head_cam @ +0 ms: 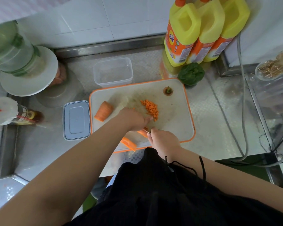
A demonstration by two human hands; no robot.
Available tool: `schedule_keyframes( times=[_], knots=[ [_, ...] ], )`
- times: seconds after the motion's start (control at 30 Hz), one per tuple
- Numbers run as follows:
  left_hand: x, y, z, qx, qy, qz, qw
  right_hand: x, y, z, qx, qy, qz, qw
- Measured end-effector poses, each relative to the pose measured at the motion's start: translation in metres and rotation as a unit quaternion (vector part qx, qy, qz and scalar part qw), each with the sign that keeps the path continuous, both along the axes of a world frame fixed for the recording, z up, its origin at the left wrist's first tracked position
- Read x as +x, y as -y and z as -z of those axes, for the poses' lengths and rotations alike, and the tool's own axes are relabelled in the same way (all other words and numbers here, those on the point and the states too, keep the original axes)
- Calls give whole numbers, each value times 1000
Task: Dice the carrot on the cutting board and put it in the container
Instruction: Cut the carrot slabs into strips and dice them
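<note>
Steel, dimpled and dull, makes up the counter (207, 111) that everything rests on, backed by white wall tiles. On it lies a white cutting board (175, 115) with an orange rim, set slightly askew.

Behind the board's far left corner stands a clear plastic container (113, 71), without its lid and holding no carrot. Its grey-blue lid (76, 120) lies flat just beside the board's left edge. Three yellow bottles (203, 30) with orange labels stand in a row at the back right, and a dark leafy green (191, 73) sits at their foot, just beyond the board's far right corner. On the left are white plates (29, 79) with a pale green jug resting on top.

On the board, a thick carrot chunk (103, 111) lies near the left edge. Long carrot strips (129, 144) stick out over the near edge. A heap of small carrot dice (150, 108) sits in the middle, and the cut-off carrot top (168, 91) lies alone near the far right corner.

The left hand (134, 119) is laid down over carrot pieces just beside the dice, fingers curled and pressing on them. The right hand (163, 141) is closed round a knife handle; only a sliver of the knife (146, 130) shows between the two hands, and the blade is mostly hidden.
</note>
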State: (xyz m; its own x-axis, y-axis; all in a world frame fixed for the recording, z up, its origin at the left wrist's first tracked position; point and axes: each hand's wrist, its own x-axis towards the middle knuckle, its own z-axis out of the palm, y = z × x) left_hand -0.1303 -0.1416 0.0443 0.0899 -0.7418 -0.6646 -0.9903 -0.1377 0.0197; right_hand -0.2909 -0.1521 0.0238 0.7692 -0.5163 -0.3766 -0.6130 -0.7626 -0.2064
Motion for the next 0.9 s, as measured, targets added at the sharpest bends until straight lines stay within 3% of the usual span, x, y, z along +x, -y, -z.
schedule_keyframes(
  times=[0.03,0.1,0.13,0.2,0.23,0.27,0.3,0.43,0.5,0.9],
  knots=[
    [-1,-1,-5,-34,0,1,999,-1,1,-2,4,3,5,1000],
    [3,-5,-11,-215,-23,-6,976,-1,4,-7,15,6,16,1000],
    [6,-11,-15,-339,-46,-16,939,0,7,-8,30,9,27,999],
    [11,-34,-10,-568,-72,-43,819,0,10,-9,66,10,52,996],
    [12,-47,-5,-628,-79,-61,772,0,11,-10,79,11,64,995],
    [11,-61,2,-652,-87,-78,750,0,11,-10,91,13,76,993],
    [10,-74,15,-648,-94,-90,751,0,11,-11,99,16,84,991],
    [-4,-108,68,-524,-97,-132,836,-1,11,-11,115,23,95,989],
    [-9,-110,77,-488,-99,-159,852,-1,11,-11,115,18,90,989],
    [-9,-100,92,-502,-110,-152,844,-3,11,-13,118,-23,61,991]
  ],
)
